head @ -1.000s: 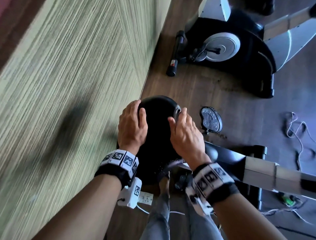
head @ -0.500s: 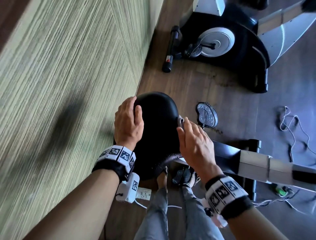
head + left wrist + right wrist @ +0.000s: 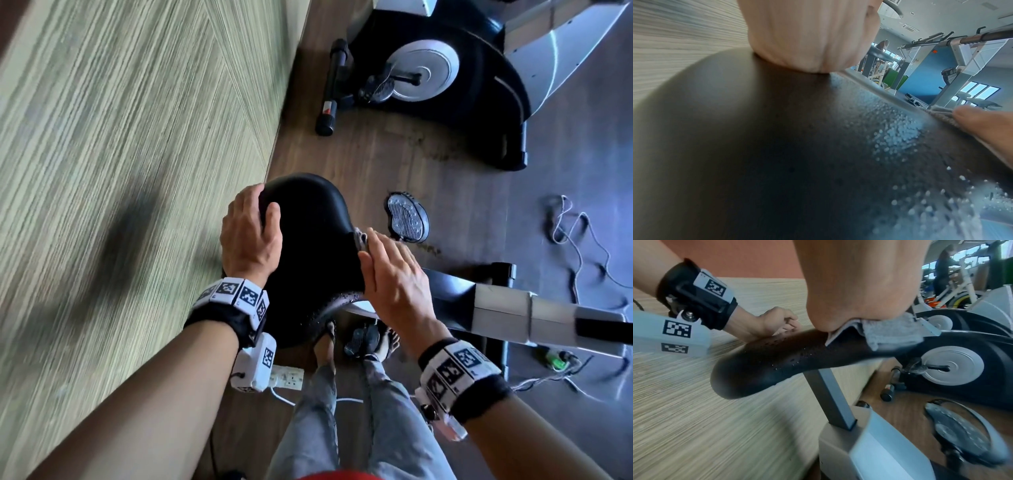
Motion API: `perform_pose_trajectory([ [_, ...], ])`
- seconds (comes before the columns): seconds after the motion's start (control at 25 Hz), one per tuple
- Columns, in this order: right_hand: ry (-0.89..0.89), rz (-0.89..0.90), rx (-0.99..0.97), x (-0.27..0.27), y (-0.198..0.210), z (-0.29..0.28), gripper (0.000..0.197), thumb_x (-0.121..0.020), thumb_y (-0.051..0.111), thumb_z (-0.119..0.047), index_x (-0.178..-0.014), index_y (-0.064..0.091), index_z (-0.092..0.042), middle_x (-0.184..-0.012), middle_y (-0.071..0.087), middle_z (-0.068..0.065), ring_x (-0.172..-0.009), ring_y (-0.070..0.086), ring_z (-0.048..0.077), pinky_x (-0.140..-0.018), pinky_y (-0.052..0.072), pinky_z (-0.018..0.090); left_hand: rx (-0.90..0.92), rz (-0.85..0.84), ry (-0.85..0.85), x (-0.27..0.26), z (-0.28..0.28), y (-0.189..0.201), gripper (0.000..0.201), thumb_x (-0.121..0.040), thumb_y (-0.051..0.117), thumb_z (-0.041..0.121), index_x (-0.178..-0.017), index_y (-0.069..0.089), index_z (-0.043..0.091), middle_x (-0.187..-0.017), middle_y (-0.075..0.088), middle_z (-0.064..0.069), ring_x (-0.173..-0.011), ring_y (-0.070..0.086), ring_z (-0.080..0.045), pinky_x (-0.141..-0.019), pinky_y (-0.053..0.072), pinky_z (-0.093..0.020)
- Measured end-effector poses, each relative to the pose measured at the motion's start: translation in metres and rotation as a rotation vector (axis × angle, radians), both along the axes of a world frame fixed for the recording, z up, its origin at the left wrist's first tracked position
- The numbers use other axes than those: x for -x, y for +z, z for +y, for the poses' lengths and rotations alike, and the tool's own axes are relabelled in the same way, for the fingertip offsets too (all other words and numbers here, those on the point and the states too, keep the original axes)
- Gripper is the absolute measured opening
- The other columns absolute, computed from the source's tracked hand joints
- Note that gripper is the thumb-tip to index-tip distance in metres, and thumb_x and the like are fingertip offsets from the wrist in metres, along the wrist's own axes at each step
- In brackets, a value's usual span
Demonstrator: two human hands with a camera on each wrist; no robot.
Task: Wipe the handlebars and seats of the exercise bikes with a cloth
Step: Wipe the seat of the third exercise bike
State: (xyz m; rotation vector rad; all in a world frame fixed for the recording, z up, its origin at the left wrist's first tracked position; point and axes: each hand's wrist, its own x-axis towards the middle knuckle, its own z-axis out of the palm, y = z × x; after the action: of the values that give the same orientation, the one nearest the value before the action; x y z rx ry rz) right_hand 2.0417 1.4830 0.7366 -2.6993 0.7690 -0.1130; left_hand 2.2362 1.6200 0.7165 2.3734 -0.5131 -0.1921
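A: Head view, centre of frame: the black seat [image 3: 308,240] of the near exercise bike, with a hand on either flank.

B: The left hand [image 3: 250,236] is on the seat's left edge, fingers curled over the rim and thumb lying on top, so it is gripping the seat.

A: And the right hand [image 3: 394,277] lies on the seat's right side, fingers straight and together, flat on a grey cloth [image 3: 361,238]. Only a corner of the cloth peeks out past the fingertips here.

B: The right wrist view shows more of it: the cloth [image 3: 892,332] is pinned between palm and seat [image 3: 777,360], bunched at upper centre, hanging a little over the far edge. Fine droplets speckle the seat's surface.

A: They show in the left wrist view as well, lower right on the seat [image 3: 777,154], pale beads on dark vinyl.

B: Below the seat, the grey seat post [image 3: 830,399] runs down into the bike's frame [image 3: 513,308].

A: A pedal [image 3: 407,217] sits just right of the seat in the head view. At upper right, a second bike [image 3: 445,68] stands on the wooden floor [image 3: 376,154], well apart. The striped wall [image 3: 120,171] fills the left side.
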Motion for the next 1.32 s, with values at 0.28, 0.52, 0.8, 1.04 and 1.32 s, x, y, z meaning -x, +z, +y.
perform_pose_trajectory([
  [0.28, -0.071, 0.102, -0.115, -0.044, -0.002, 0.008, 0.044, -0.109, 0.032, -0.039, -0.130, 0.053, -0.007, -0.111, 0.068, 0.012, -0.102, 0.065, 0.033, -0.087, 0.051, 0.042, 0.047, 0.024, 0.015, 0.001, 0.001, -0.001, 0.067, -0.092, 0.031, 0.056, -0.138, 0.057, 0.015, -0.140, 0.059, -0.002, -0.130, 0.051, -0.022, -0.107, 0.036, -0.037],
  [0.52, -0.228, 0.131, -0.060, -0.009, -0.001, -0.007, 0.034, -0.106, 0.036, -0.034, -0.095, 0.060, -0.013, -0.088, 0.068, 0.009, -0.084, 0.065, 0.036, -0.073, 0.050, 0.041, 0.029, 0.015, 0.017, 0.003, 0.001, 0.001, 0.066, -0.093, 0.031, 0.056, -0.138, 0.056, 0.015, -0.139, 0.060, -0.003, -0.128, 0.051, -0.022, -0.106, 0.036, -0.037],
  [0.8, -0.079, 0.235, -0.387, -0.054, 0.006, -0.005, 0.070, -0.107, 0.017, -0.055, -0.158, 0.029, -0.008, -0.152, 0.048, 0.014, -0.135, 0.050, 0.032, -0.108, 0.038, 0.039, 0.039, 0.022, 0.021, 0.002, 0.000, 0.000, 0.062, -0.094, 0.032, 0.053, -0.135, 0.056, 0.015, -0.135, 0.061, -0.002, -0.125, 0.052, -0.021, -0.106, 0.039, -0.039],
  [1.04, -0.099, 0.271, -0.298, -0.066, 0.003, -0.001, 0.069, -0.109, 0.022, -0.047, -0.159, 0.019, 0.001, -0.142, 0.053, 0.023, -0.124, 0.057, 0.037, -0.104, 0.043, 0.044, 0.014, -0.009, 0.002, 0.002, -0.001, -0.001, 0.061, -0.096, 0.033, 0.051, -0.135, 0.056, 0.011, -0.134, 0.061, -0.006, -0.122, 0.055, -0.025, -0.103, 0.044, -0.043],
  [1.32, -0.052, 0.224, -0.225, -0.049, 0.012, 0.009, 0.070, -0.108, 0.019, -0.050, -0.157, 0.025, -0.001, -0.146, 0.051, 0.018, -0.127, 0.057, 0.033, -0.100, 0.049, 0.040, 0.006, -0.016, -0.012, 0.002, -0.001, 0.001, 0.062, -0.097, 0.031, 0.052, -0.136, 0.056, 0.011, -0.137, 0.060, -0.004, -0.124, 0.055, -0.024, -0.103, 0.043, -0.040],
])
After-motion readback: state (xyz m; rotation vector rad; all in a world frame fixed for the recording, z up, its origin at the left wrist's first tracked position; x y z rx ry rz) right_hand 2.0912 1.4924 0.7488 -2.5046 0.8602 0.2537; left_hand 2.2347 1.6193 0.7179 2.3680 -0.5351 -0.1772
